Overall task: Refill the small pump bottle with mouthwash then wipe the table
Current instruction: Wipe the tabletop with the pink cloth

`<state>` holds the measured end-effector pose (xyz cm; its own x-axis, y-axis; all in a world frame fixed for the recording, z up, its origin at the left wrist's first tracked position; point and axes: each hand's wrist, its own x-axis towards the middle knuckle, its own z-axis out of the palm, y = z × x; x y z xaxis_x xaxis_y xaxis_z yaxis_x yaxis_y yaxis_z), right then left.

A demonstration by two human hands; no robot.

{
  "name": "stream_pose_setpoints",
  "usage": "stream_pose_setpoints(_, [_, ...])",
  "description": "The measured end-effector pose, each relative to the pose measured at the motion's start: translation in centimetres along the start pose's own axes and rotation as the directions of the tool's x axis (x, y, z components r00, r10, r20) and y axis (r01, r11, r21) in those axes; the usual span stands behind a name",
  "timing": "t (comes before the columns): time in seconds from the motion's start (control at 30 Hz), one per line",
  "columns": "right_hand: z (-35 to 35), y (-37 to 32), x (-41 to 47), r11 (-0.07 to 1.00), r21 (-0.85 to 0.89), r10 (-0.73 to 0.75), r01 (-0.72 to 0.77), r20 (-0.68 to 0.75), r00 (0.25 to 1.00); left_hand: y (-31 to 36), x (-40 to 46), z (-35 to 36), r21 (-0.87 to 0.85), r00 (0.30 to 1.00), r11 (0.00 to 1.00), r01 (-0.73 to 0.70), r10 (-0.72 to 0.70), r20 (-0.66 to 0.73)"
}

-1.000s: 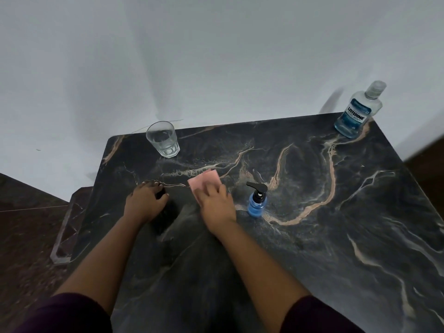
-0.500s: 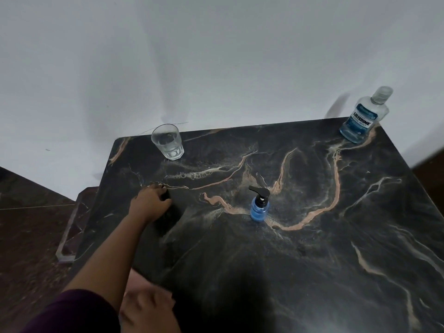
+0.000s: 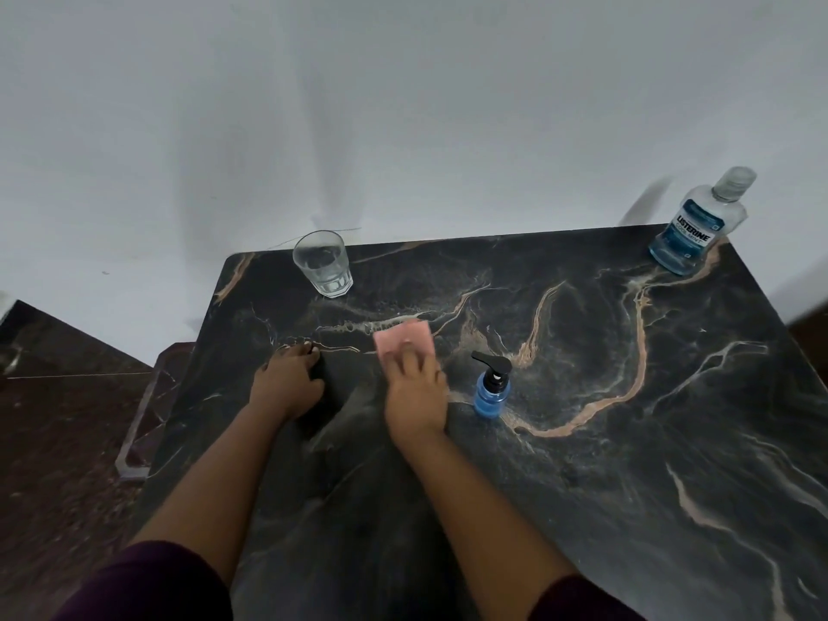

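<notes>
Right hand (image 3: 414, 392) is pressing flat fingers on the pink cloth (image 3: 403, 340), mid-desk (image 3: 627, 441). Left hand (image 3: 286, 380) is curling over a dark object, unidentifiable. Pump bottle (image 3: 492, 387) is standing upright just right of the right hand; next stroke likely needs to skirt it.

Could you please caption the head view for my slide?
Right hand presses pink cloth on table beside pump bottle.

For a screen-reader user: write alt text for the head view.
A person's right hand presses a pink cloth flat on a dark marbled table, beside a small blue pump bottle; the left hand rests on the table. A glass and a mouthwash bottle stand at the far edge.
</notes>
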<state>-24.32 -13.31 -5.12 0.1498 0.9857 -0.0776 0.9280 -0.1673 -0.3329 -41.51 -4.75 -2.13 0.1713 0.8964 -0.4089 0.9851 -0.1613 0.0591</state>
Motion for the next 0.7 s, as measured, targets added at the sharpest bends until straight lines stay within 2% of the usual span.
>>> stream_pose_setpoints(0.1, [-0.5,0.5,0.8,0.994,0.0,0.109,-0.109,-0.02,0.994,-0.1,0.0,0.0,0.018,1.0,1.0,-0.008,0.008,0.016])
stream_pose_setpoints(0.2, [-0.3,-0.6,-1.7,0.997,-0.012,0.078,-0.077,0.023,0.997,-0.2,0.0,-0.1,0.052,0.999,0.998,-0.024,0.023,0.024])
stream_pose_setpoints(0.27, [0.4,-2.2,-5.1,1.0,-0.015,-0.015,0.016,0.051,0.999,-0.1,0.0,-0.2,0.072,0.999,0.997,-0.032,0.031,0.023])
stream_pose_setpoints(0.33, [1.7,-4.4,-9.3,0.982,-0.037,-0.181,0.183,0.059,0.982,0.0,0.0,-0.2,0.074,0.999,0.997,-0.03,0.029,0.022])
stream_pose_setpoints(0.37, [2.4,-5.6,-11.3,0.964,-0.013,-0.261,0.265,0.132,0.956,0.0,0.0,-0.2,0.07,0.999,0.997,-0.029,0.027,0.02])
stream_pose_setpoints(0.4, [2.8,-6.7,-13.4,0.946,0.037,-0.318,0.321,0.276,0.907,0.1,0.0,-0.1,0.07,0.999,0.997,-0.03,0.029,0.017])
stream_pose_setpoints(0.43, [3.3,-7.4,-15.3,0.922,0.038,-0.374,0.386,0.356,0.856,0.1,0.0,0.0,0.074,0.999,0.997,-0.033,0.032,0.016])
stream_pose_setpoints(0.5, [4.3,-7.9,-18.5,0.869,0.012,-0.448,0.495,0.445,0.775,-0.1,0.0,0.1,0.08,0.999,0.996,-0.038,0.037,0.015])
stream_pose_setpoints(0.57, [4.7,-7.2,-19.6,0.8,-0.054,-0.517,0.598,0.446,0.731,-0.2,0.0,0.2,0.099,0.999,0.994,-0.042,0.04,0.016])
stream_pose_setpoints(0.63, [4.4,-6.9,-19.0,0.766,-0.025,-0.565,0.642,0.452,0.691,-0.2,0.0,0.2,0.137,0.998,0.989,-0.053,0.05,0.023])
stream_pose_setpoints(0.67, [4.1,-6.3,-18.4,0.807,0.084,-0.559,0.585,0.429,0.709,-0.1,-0.1,0.3,0.153,0.998,0.987,-0.058,0.055,0.024])
stream_pose_setpoints(0.7, [3.2,-5.6,-17.9,0.863,0.145,-0.499,0.484,0.394,0.772,-0.2,-0.1,0.4,0.161,0.998,0.985,-0.061,0.058,0.021])
